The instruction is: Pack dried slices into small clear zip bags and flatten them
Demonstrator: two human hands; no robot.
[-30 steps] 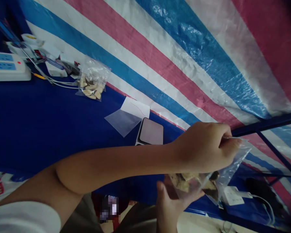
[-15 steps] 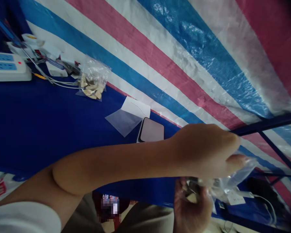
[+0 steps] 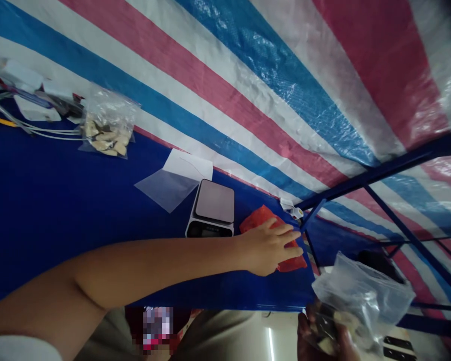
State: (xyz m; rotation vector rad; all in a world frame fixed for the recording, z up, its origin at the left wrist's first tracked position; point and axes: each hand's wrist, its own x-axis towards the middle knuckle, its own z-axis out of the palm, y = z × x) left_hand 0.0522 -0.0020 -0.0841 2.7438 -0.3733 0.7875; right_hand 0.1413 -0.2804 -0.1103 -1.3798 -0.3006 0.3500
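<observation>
Head view; forward, down over blue table (image 3: 60,205)

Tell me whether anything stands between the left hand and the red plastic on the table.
Nothing visible does: the left hand is spread right over the red plastic. The scale sits to its left, not between them, and the right hand holds the clear bag off to the right.

No legible text, just tiny unreadable markings (image 3: 212,228) on the dark front panel (image 3: 195,230) of the scale (image 3: 215,201)
</observation>
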